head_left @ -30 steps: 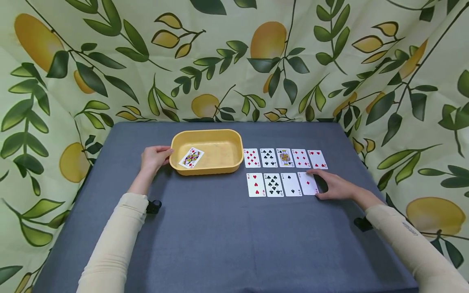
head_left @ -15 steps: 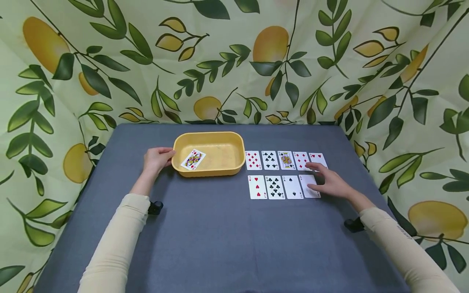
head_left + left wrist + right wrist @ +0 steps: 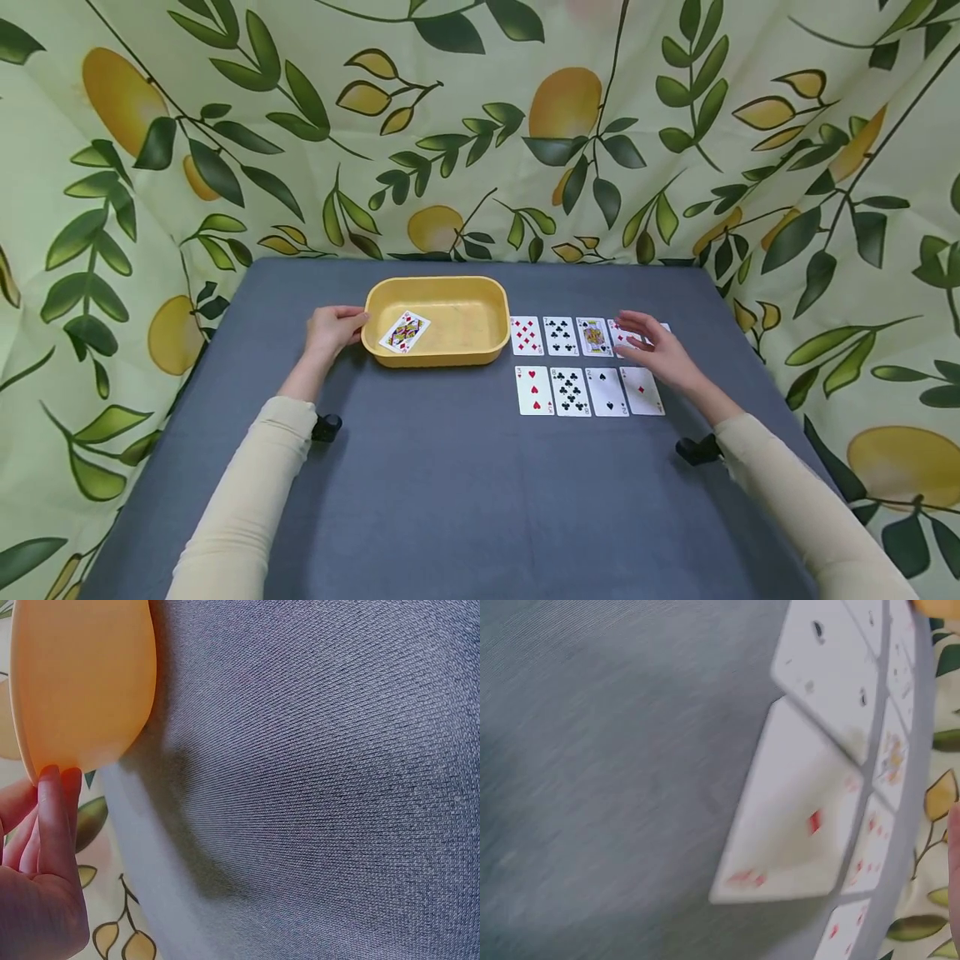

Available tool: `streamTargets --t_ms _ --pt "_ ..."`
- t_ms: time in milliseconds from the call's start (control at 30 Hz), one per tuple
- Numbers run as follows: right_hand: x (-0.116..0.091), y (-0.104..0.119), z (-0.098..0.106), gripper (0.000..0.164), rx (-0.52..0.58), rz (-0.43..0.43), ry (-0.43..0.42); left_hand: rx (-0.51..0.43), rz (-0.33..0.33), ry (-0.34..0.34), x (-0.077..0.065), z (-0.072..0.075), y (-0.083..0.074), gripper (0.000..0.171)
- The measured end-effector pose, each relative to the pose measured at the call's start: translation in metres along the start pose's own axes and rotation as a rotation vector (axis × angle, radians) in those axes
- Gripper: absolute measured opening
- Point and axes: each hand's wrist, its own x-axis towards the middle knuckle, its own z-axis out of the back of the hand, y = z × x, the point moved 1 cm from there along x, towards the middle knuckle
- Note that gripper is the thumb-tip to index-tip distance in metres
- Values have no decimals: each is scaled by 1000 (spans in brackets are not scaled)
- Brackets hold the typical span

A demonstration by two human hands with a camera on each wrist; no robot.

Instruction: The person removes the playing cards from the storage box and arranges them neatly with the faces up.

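Note:
In the head view, my left hand (image 3: 333, 332) pinches the left end of a yellow oblong tray (image 3: 480, 360). The left wrist view shows fingertips (image 3: 49, 776) at the tray's rim (image 3: 105, 682). One face card (image 3: 405, 332) lies tilted inside the tray. My right hand (image 3: 660, 354) hovers palm down over the right end of two rows of playing cards, fingers spread and holding nothing. It covers parts of a diamonds card (image 3: 621, 330) and the back row's last card. Just below it lies a card with one middle diamond (image 3: 642, 392), also seen in the right wrist view.
The back row also has a diamonds card (image 3: 527, 336), a clubs card (image 3: 560, 336) and a king (image 3: 595, 337). In front are hearts (image 3: 534, 390), clubs (image 3: 571, 392) and spades (image 3: 606, 392) cards. A leaf-patterned cloth (image 3: 465, 125) hangs behind the grey-blue table (image 3: 465, 500).
My right hand has let go of the single-diamond card in the front row and moved up and left over the back row. My left hand stays at the tray. The view tilts slightly.

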Motion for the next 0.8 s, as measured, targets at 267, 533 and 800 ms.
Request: streamTargets --t_ms 267,533,800 --pt "23 22 -16 61 93 41 -2 7 -6 -3 -1 -1 0 37" --pt "43 41 -43 66 184 27 -35 17 -13 -17 -1 -1 0 35" --pt "63 71 -70 67 229 65 -7 38 -25 -28 1 -2 0 36"
